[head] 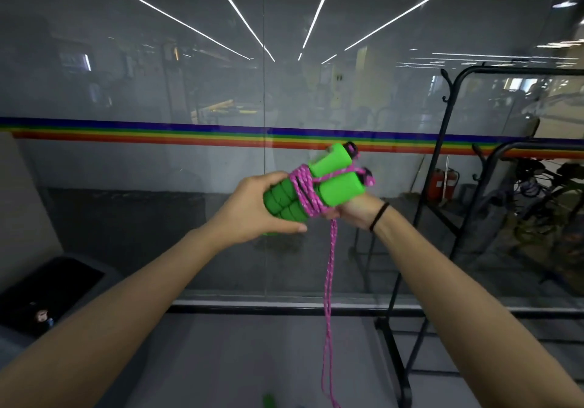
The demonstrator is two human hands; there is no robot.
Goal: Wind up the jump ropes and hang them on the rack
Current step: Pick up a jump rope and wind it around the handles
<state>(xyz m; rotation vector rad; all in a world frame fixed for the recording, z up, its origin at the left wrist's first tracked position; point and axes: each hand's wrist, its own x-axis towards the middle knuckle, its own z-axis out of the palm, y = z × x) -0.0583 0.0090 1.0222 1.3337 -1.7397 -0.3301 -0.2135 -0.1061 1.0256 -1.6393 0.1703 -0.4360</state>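
Ahead, a glass wall [158, 60] fills most of the view, with a rainbow stripe [126, 134] running across it at about hand height. Ceiling lights reflect in it.

Black metal rack [521, 71] stands to my right, close to the glass, hooks at its upper corner. Nothing of mine hangs on it.

Black bin [47, 287] sits low on my left, against the wall.

Both forearms are raised in front of me and meet at centre.

Left hand [262, 208]: curled round the ribbed lower ends of the two green handles [335, 186], fingers over the top, thumb underneath. Firm wrap, not wide.

Right hand [357, 210]: tucked under the handles, mostly hidden behind them. Its fingertips [331, 215] are drawn together and pinch the pink rope [329, 268] just below the wraps. Black band [379, 216] round that wrist.

The handles lie side by side, tilted up to the right, black end caps at the top. Several turns of rope bind them together at the middle, and one strand crosses up toward the caps.

The rest of the rope drops from my right fingertips as a doubled length, straight down past the bottom edge of view.

Small green piece [268, 401] at the bottom edge; I cannot tell what it is.
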